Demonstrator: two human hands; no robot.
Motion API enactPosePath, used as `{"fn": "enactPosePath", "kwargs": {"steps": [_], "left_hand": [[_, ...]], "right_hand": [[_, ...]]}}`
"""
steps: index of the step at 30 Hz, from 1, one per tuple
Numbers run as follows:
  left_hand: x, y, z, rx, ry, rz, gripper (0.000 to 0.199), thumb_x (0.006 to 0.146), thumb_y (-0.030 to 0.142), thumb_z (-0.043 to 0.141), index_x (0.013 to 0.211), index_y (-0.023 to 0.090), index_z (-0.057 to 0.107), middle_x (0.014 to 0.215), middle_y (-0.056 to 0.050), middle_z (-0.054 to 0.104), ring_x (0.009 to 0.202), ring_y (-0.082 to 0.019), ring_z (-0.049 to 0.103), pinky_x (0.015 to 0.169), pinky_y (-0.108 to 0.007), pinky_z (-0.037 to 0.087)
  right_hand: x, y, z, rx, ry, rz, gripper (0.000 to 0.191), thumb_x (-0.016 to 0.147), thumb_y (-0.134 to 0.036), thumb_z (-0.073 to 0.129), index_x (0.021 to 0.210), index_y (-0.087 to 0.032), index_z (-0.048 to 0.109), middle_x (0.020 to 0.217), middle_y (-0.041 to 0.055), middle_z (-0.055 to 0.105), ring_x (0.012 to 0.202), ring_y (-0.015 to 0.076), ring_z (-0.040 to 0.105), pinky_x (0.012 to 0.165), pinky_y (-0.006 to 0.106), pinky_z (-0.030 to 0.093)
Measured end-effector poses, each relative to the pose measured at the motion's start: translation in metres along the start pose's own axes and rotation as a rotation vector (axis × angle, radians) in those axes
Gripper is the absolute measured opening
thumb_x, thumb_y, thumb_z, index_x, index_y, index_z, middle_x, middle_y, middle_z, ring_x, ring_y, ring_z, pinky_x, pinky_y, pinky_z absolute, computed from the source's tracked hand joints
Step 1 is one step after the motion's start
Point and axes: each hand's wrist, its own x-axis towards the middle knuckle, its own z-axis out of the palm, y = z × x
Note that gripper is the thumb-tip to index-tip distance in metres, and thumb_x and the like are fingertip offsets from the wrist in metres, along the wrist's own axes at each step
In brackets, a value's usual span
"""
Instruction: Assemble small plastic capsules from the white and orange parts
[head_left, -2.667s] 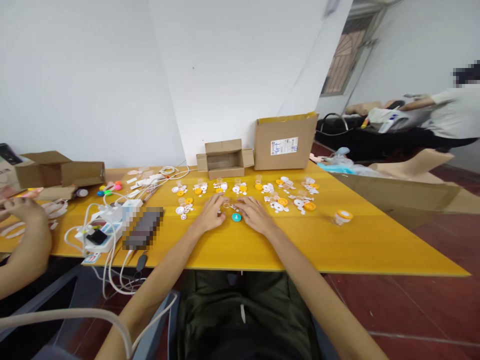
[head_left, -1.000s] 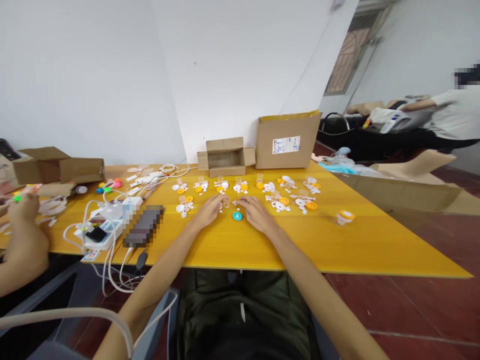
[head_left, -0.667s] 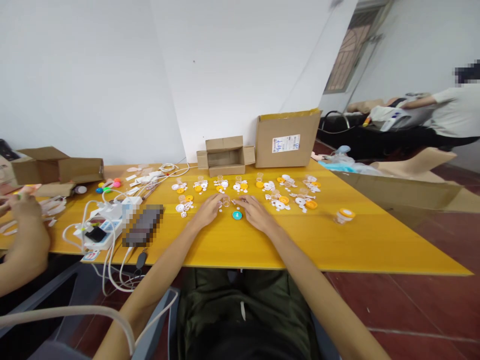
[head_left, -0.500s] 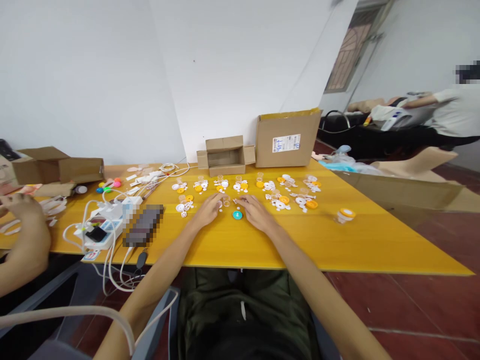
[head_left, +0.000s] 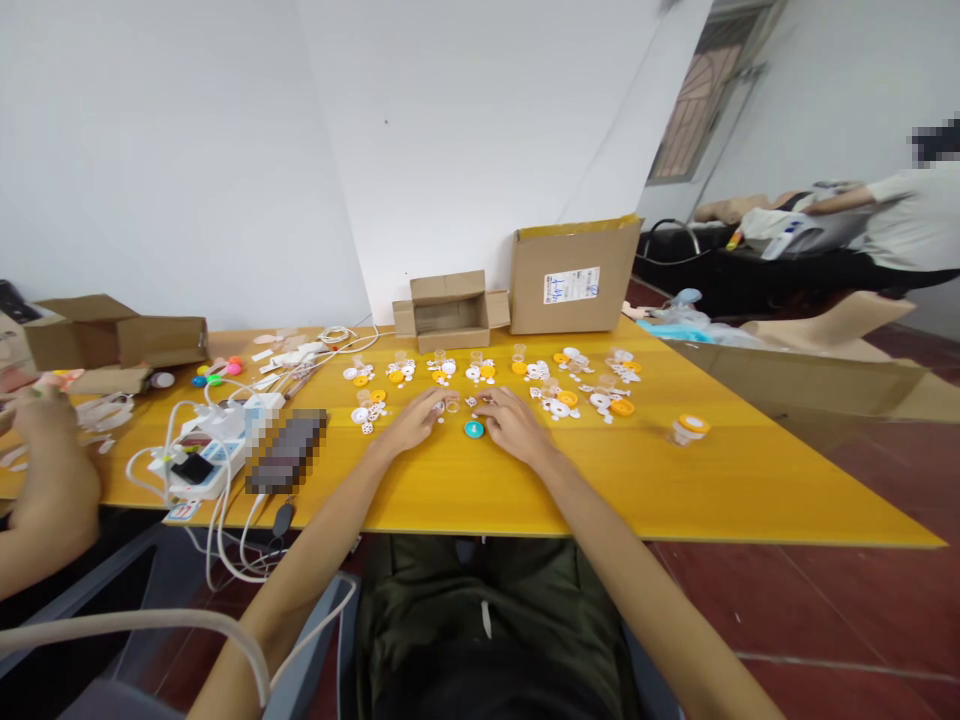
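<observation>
My left hand (head_left: pixel 414 418) rests on the yellow table (head_left: pixel 465 490), its fingers curled beside a small clear cup (head_left: pixel 452 406). Whether it grips the cup is too small to tell. My right hand (head_left: pixel 510 420) has its fingers spread a little, next to a small white perforated disc (head_left: pixel 471 401). Just to the left of its palm lies a teal round lid (head_left: pixel 474 429) with a white centre. Farther back, groups of white discs, orange rings (head_left: pixel 568 398) and clear cups (head_left: pixel 519 352) are laid out in rows.
Two cardboard boxes, an open one (head_left: pixel 452 318) and a larger closed one (head_left: pixel 574 275), stand behind. Left are a power strip (head_left: pixel 225 450), a phone (head_left: pixel 289 450), cables and another person's arm (head_left: pixel 56 480). A lidded cup (head_left: pixel 688 430) stands right.
My right fingers have moved slightly off the small white disc, which now shows on the table. My left hand has barely moved. The other person's hand at the left has shifted.
</observation>
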Motion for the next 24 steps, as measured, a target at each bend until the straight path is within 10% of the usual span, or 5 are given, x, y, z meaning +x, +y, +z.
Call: {"fn": "enactPosePath", "kwargs": {"steps": [24], "left_hand": [[-0.002,0.014,0.001,0.264,-0.029,0.019,0.067,0.087,-0.001,0.039,0.138,0.035,0.061,0.157,-0.004,0.044,0.144,-0.029,0.037,0.118,-0.054,0.036]], "right_hand": [[0.000,0.014,0.017,0.003,0.076,0.138,0.047,0.083,0.000,0.050,0.114,-0.025,0.074,0.114,0.0080,0.069,0.108,0.0237,0.063,0.100,0.039,0.053]]}}
